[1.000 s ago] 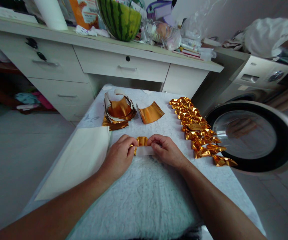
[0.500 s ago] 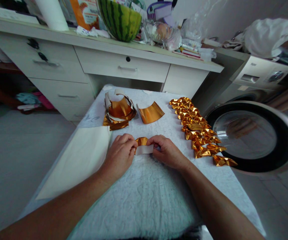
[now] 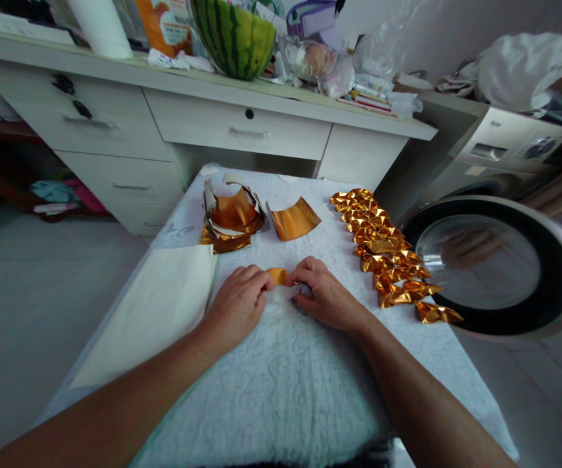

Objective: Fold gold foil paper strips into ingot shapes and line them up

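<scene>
A small piece of gold foil paper (image 3: 277, 276) with a pale underside is held near the middle of the cloth-covered table (image 3: 271, 390). My left hand (image 3: 244, 296) pinches its left end, and my right hand (image 3: 320, 291) grips the right end, fingers closed on it. Beyond my hands lie a curled stack of gold sheets (image 3: 232, 218) and one loose curved gold sheet (image 3: 295, 219). Folded gold foil pieces (image 3: 383, 247) run in a slanting row at the right. To the left of my left hand lies a flat white sheet (image 3: 149, 312).
Behind the table stands a white drawer counter (image 3: 242, 123) bearing a cut watermelon (image 3: 234, 39), a white roll (image 3: 100, 29) and plastic bags. A washing machine's open round door (image 3: 495, 266) comes close to the table's right edge.
The pale flap of the held foil has changed shape and shows less clearly between my hands. My left hand has shifted slightly to the right; the surrounding items have stayed put.
</scene>
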{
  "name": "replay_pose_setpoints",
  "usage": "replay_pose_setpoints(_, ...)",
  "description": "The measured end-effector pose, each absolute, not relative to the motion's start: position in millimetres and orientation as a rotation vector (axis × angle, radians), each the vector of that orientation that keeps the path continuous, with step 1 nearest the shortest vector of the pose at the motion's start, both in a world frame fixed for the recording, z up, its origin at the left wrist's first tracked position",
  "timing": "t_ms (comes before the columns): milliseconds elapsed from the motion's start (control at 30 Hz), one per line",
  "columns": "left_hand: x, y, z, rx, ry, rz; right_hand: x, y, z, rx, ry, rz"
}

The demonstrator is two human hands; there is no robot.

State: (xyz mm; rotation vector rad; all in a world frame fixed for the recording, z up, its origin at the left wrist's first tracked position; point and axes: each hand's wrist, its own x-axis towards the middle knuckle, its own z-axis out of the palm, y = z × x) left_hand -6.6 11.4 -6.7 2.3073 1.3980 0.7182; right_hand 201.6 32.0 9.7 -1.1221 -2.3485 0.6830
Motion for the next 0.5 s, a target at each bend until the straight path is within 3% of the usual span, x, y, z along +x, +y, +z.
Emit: replay_pose_setpoints(500, -7.0, 5.6, 4.0, 2.210, 1.352, 0.606, 202.0, 32.9, 14.3, -1.080, -2.373, 0.791)
